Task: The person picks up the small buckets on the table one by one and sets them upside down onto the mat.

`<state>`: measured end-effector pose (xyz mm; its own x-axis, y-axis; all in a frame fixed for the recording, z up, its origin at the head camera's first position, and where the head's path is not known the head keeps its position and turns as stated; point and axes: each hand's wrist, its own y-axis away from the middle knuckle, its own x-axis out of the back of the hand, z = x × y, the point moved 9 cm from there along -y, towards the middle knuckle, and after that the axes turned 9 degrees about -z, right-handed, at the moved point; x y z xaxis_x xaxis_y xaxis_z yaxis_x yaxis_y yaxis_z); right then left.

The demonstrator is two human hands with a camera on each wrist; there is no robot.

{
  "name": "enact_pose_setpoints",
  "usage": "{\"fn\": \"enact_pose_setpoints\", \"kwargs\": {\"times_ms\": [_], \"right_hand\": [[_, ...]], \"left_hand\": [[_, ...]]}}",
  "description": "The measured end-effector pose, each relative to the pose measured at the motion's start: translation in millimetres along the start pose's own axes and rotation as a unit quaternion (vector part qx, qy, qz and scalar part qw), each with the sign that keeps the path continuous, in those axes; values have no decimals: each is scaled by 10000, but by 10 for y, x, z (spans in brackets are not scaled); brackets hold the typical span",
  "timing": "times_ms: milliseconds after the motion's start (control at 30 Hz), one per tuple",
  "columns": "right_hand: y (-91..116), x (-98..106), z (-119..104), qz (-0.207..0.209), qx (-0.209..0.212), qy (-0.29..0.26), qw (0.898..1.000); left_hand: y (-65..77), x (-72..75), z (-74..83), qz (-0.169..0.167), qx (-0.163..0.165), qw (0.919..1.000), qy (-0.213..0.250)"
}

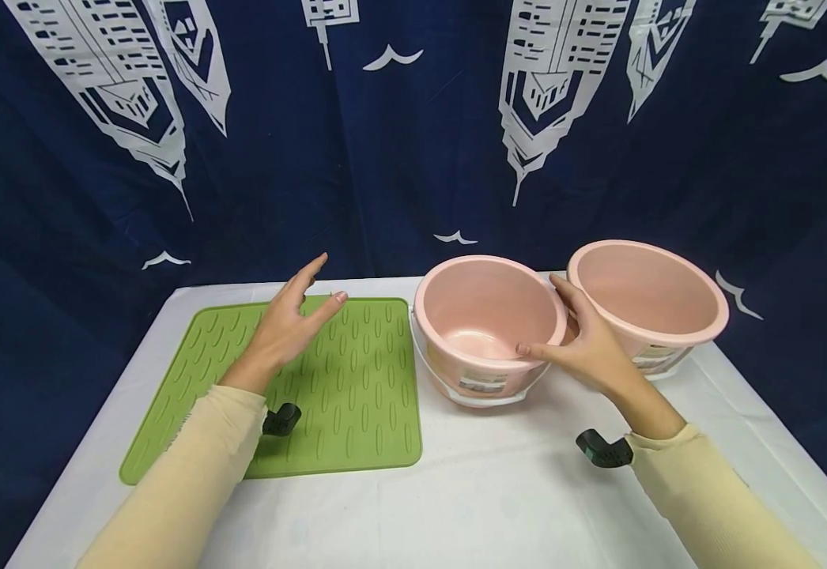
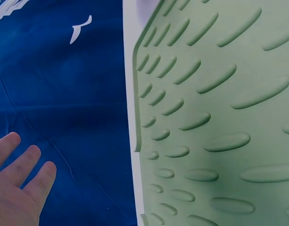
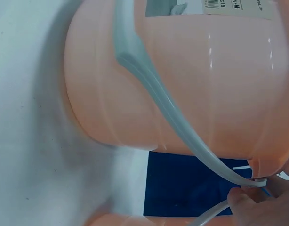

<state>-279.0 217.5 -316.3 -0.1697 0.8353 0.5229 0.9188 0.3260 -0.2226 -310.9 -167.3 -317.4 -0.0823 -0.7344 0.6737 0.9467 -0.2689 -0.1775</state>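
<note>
Cream sleeves (image 1: 171, 482) reach in from the two lower corners, each with a black device (image 1: 281, 420) at the wrist. Out of the left one comes the left hand (image 1: 287, 325), held over the green mat (image 1: 364, 387), its fingers extended, the thumb spread well away from them and nothing in its grasp; hand and forearm hide a strip of the mat's raised oval ridges. On the other side, the right hand (image 1: 594, 344) has hold of the middle bucket (image 1: 473, 367), a pink one, by its right rim, thumb over the near edge and fingers bent round the outside, close to where the white handle (image 3: 170, 113) joins. That bucket stands mouth up just beside the mat's right edge, its handle hanging low across the front, below a printed label (image 1: 483, 384). Whether its base bears fully on the white cloth (image 1: 413, 514) is hard to tell. Close by on the right is a second pink vessel, the far-right bucket (image 1: 648, 288), with the right hand's fingers in the narrow gap between the two and the hand covering part of its wall. Behind everything hangs a dark blue curtain (image 1: 413, 158) printed with upside-down white towers and small bird-like shapes.
</note>
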Motion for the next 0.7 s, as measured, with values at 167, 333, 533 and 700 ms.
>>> {"fn": "enact_pose_setpoints", "kwargs": {"times_ms": [167, 333, 533, 700], "right_hand": [[11, -22, 25, -38, -36, -77, 10000], [14, -63, 55, -155, -31, -445, 9989], [22, -92, 84, -271, 61, -1078, 9938], [28, -128, 104, -377, 218, -1615, 9859]], "left_hand": [[8, -1, -9, 30, 13, 10000, -7], [20, -15, -34, -46, 47, 10000, -1], [46, -61, -82, -158, 102, 9997, 129], [79, -97, -110, -166, 61, 9980, 605]]}}
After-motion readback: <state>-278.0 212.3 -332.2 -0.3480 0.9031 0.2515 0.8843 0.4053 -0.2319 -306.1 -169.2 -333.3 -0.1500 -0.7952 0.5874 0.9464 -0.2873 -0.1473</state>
